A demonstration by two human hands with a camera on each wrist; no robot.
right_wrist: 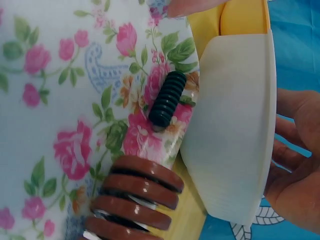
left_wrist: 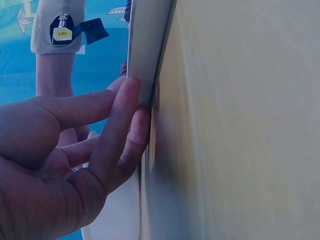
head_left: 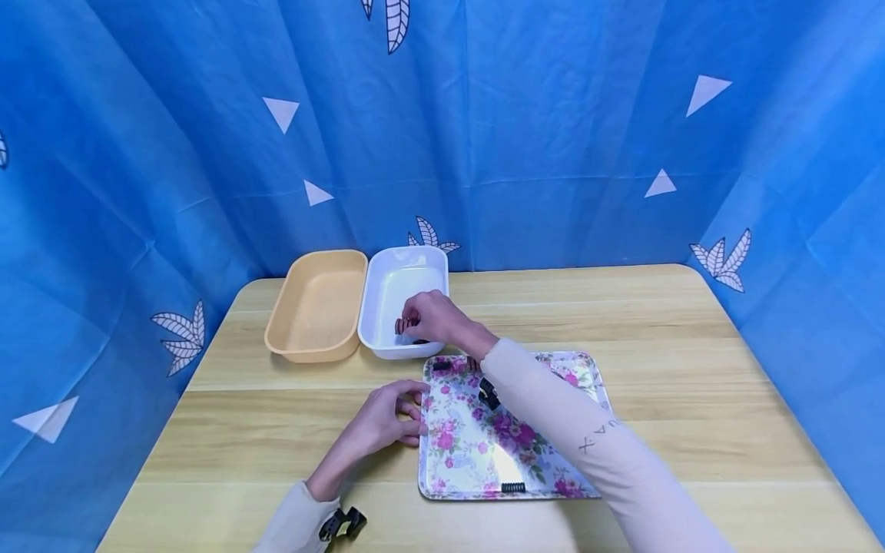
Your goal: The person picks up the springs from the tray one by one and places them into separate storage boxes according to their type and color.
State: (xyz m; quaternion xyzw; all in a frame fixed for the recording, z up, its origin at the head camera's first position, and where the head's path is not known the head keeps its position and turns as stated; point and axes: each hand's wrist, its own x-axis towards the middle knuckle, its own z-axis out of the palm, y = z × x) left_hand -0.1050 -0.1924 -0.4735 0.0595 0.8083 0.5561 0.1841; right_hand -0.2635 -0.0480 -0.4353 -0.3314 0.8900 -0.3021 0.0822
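My right hand [head_left: 434,316] reaches down into the white basin [head_left: 404,265], its thumb and fingers pinching a brown coil spring [head_left: 402,326]. A dark item beneath that hand is mostly hidden. My left hand [head_left: 387,415] holds the left edge of the floral tray [head_left: 477,461]; in the left wrist view its fingertips [left_wrist: 131,90] press against the rim. On the tray, near the basin, lie a dark green spring [right_wrist: 168,98] and another brown spring [right_wrist: 137,200]. A black spring [head_left: 513,487] rests by the tray's front edge. My right forearm covers part of the tray.
A yellow-orange basin [head_left: 316,349] stands directly left of the white one. The wooden table [head_left: 691,384] extends around the tray and basins. Behind it hangs a blue curtain [head_left: 518,153] with leaf and triangle prints.
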